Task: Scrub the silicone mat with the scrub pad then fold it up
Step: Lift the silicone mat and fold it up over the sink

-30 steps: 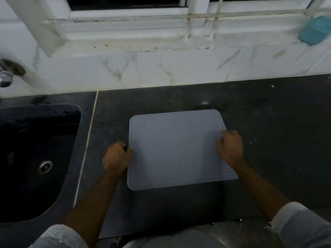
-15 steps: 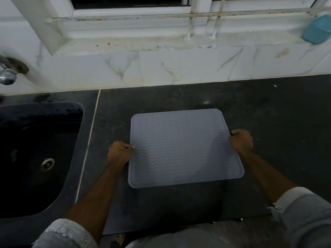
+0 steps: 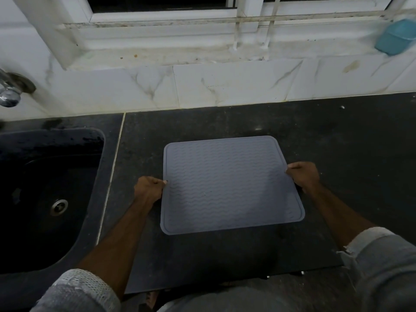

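A grey silicone mat [image 3: 229, 183] with a wavy ribbed pattern lies flat on the dark stone counter [image 3: 337, 136], in the middle of the view. My left hand [image 3: 149, 188] is closed on the mat's left edge, about halfway along it. My right hand [image 3: 304, 175] is closed on the mat's right edge, slightly farther from me. No scrub pad is in view.
A black sink [image 3: 47, 194] with a metal drain lies to the left, a tap [image 3: 10, 91] above it on the tiled wall. A blue container [image 3: 394, 38] sits on the window sill at the far right. The counter's front edge runs just below my arms.
My right hand slid from on top of the mat outward to its right edge and closed on it. My left hand stayed at the left edge.
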`<action>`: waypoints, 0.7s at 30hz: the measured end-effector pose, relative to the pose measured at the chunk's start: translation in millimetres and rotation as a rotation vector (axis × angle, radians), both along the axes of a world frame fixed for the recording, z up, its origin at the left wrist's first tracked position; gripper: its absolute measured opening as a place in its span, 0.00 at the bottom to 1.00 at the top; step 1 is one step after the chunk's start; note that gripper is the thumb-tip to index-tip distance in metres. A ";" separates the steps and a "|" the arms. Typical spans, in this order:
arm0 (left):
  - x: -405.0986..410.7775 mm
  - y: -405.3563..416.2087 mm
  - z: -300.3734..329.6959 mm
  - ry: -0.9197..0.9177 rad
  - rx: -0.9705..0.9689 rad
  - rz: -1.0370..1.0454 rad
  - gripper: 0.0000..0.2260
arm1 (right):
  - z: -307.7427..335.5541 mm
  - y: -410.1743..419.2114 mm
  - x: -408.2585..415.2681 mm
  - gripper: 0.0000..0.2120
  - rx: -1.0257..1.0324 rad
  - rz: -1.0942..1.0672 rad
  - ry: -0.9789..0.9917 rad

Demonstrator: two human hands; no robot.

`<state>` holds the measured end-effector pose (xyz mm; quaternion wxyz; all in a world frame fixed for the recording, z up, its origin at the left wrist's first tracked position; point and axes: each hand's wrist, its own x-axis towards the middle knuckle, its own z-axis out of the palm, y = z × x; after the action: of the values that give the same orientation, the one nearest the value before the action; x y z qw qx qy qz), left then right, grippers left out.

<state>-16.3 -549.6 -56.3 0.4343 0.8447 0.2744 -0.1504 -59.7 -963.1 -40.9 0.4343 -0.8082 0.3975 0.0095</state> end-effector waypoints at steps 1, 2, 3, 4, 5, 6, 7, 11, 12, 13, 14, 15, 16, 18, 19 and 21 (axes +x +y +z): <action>0.4 0.5 -0.6 0.000 -0.020 0.010 0.09 | 0.0 -0.3 0.3 0.07 0.000 -0.005 -0.001; 0.2 0.5 -0.9 -0.004 -0.050 0.018 0.09 | 0.4 -0.7 0.3 0.07 -0.001 -0.009 -0.002; -0.2 0.4 -1.0 -0.011 -0.087 0.028 0.08 | 0.8 -1.1 0.3 0.08 0.000 -0.011 -0.002; -1.2 0.2 -0.8 -0.018 -0.123 0.039 0.07 | 1.5 -1.2 0.2 0.08 0.005 -0.013 0.003; -2.6 0.1 -0.7 -0.024 -0.150 0.051 0.07 | 2.2 -1.3 0.1 0.08 0.011 -0.016 0.007; -4.1 0.2 -0.8 -0.029 -0.172 0.065 0.07 | 3.4 -0.9 -0.2 0.08 0.014 -0.018 0.012; -6.0 0.1 -0.2 -0.034 -0.194 0.081 0.07 | 4.6 -0.5 -0.7 0.08 0.014 -0.017 0.016; -11.4 -4.1 12.1 -0.075 -0.289 0.124 0.04 | 16.8 4.1 -3.0 0.05 0.004 0.035 0.045; -11.6 -6.5 18.5 -0.097 -0.327 0.129 0.03 | 22.7 7.1 -3.1 0.05 0.008 0.065 0.036; -11.3 -9.7 25.8 -0.117 -0.361 0.127 0.03 | 29.8 11.0 -2.5 0.04 0.021 0.095 0.016; -10.9 -13.6 34.0 -0.136 -0.386 0.115 0.03 | 38.2 16.4 -1.6 0.03 0.037 0.123 -0.011; -10.8 -18.9 42.1 -0.153 -0.404 0.097 0.03 | 47.2 23.4 -0.5 0.03 0.057 0.149 -0.040; -11.3 -25.7 50.4 -0.172 -0.427 0.082 0.03 | 56.5 31.9 0.6 0.04 0.086 0.172 -0.074; -13.5 -44.2 65.7 -0.215 -0.494 0.049 0.02 | 72.4 52.4 2.2 0.05 0.189 0.212 -0.155; -14.9 -55.1 72.1 -0.236 -0.521 0.028 0.02 | 78.3 64.6 3.2 0.06 0.249 0.233 -0.193; -17.2 -77.9 82.9 -0.260 -0.551 -0.014 0.02 | 86.2 91.0 5.6 0.06 0.342 0.265 -0.256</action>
<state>-33.5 -627.6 26.7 0.6775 0.7090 0.1595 -0.1131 -54.1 -872.1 45.3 0.6067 -0.7625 0.2223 0.0310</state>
